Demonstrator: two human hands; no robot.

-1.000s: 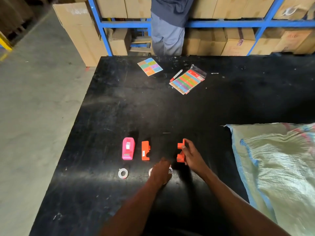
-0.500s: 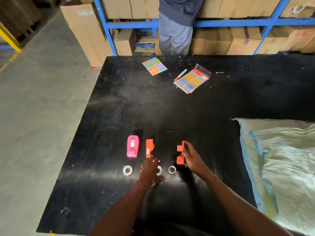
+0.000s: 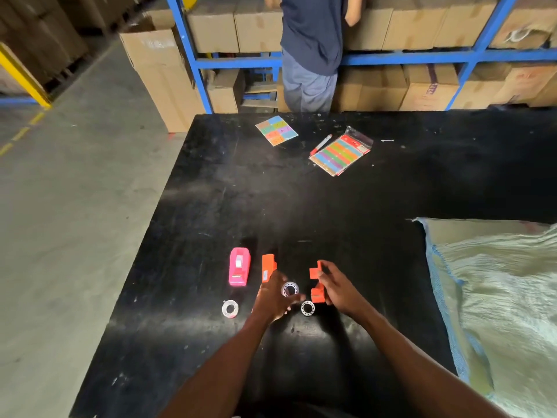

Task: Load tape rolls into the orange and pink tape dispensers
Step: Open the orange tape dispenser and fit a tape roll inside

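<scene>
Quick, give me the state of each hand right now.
Left hand: closed on a small clear tape roll, lifting it.
Right hand: closed on the open orange plastic tape dispenser half.

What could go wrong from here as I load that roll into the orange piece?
1. The left hand holds a small tape roll only at the fingertips, so it could slip onto the black table.
2. A second roll lies right beside the orange dispenser half in the right hand; a nudge might roll it away.
3. The other orange half sits under the left hand and could get knocked.
</scene>
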